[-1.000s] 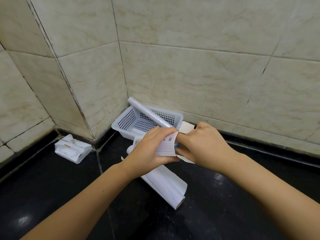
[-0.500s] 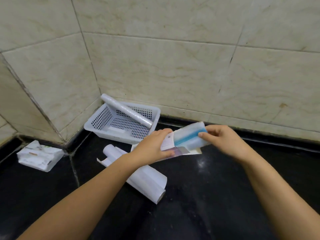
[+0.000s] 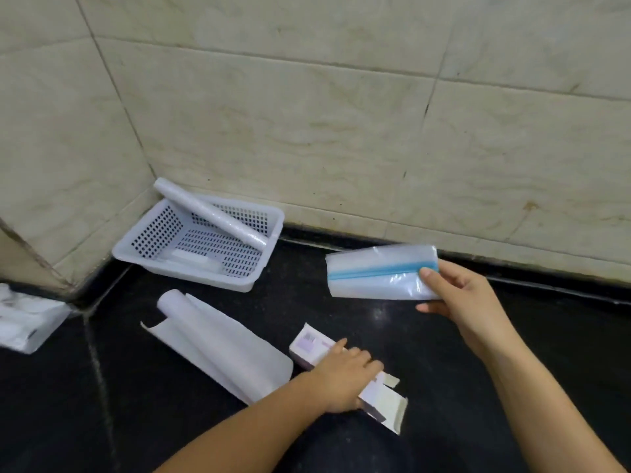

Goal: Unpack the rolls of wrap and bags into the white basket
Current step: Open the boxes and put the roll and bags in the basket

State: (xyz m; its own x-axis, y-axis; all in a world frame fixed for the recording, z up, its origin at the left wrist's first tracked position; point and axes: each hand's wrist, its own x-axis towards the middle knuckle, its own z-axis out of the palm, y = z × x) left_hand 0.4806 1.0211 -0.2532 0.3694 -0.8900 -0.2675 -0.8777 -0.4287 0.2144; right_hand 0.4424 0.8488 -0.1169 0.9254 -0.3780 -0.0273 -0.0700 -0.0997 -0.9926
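My right hand point(image 3: 462, 302) holds a folded stack of clear zip bags point(image 3: 379, 276) with a blue strip, in the air to the right of the white basket point(image 3: 201, 279). My left hand point(image 3: 345, 373) grips the opened cardboard box point(image 3: 386, 402), which rests on the black counter with its flaps open. A slim roll of wrap point(image 3: 208, 213) leans inside the basket, its top end over the back left corner. A wider white roll point(image 3: 218, 343), partly unrolled, lies on the counter in front of the basket.
The basket sits in the corner against beige wall tiles point(image 3: 307, 131). A crumpled white package point(image 3: 24, 319) lies at the far left edge on the black counter point(image 3: 444, 387).
The bags came out of the box. My right hand carried them up and right, while my left hand lowered the empty box onto the counter. The camera swung to the right.
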